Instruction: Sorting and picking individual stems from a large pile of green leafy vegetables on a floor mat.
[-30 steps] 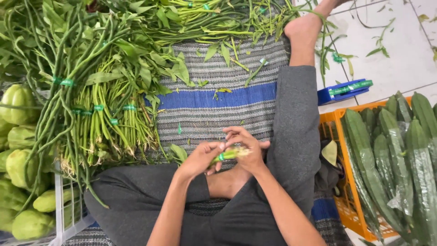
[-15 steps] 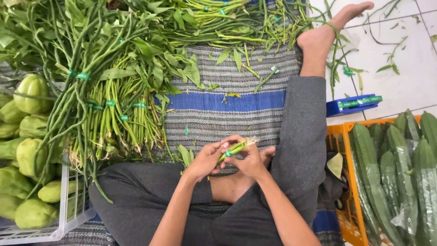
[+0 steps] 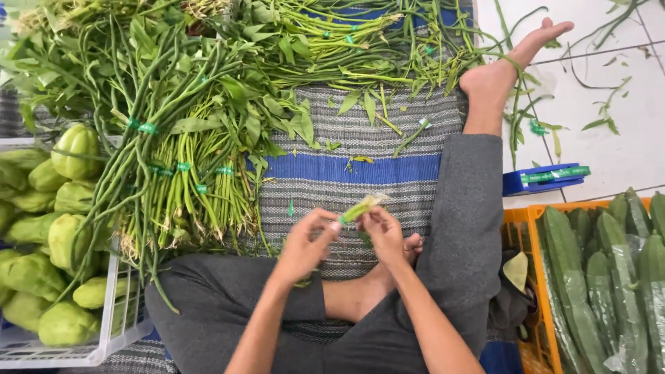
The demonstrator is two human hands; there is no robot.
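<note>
My left hand (image 3: 303, 247) and my right hand (image 3: 382, 234) meet over my crossed legs, both pinching a short strip of green tape (image 3: 360, 207) stretched between the fingertips. I sit on a grey and blue striped mat (image 3: 346, 170). Just left of my hands lie bundles of green stalks (image 3: 201, 194) tied with green bands, and long green beans (image 3: 131, 159) fan out beside them.
A white crate (image 3: 104, 339) with pale green chayote (image 3: 41, 235) stands at the left. An orange crate (image 3: 537, 291) of wrapped cucumbers (image 3: 603, 277) stands at the right. A blue tape dispenser (image 3: 544, 179) lies on the white tiled floor. Leafy greens (image 3: 325, 34) are piled along the far edge.
My hands have stayed together on the green strip and lifted slightly away from my lap. The view has shifted, so the mat and vegetables sit lower in the frame.
</note>
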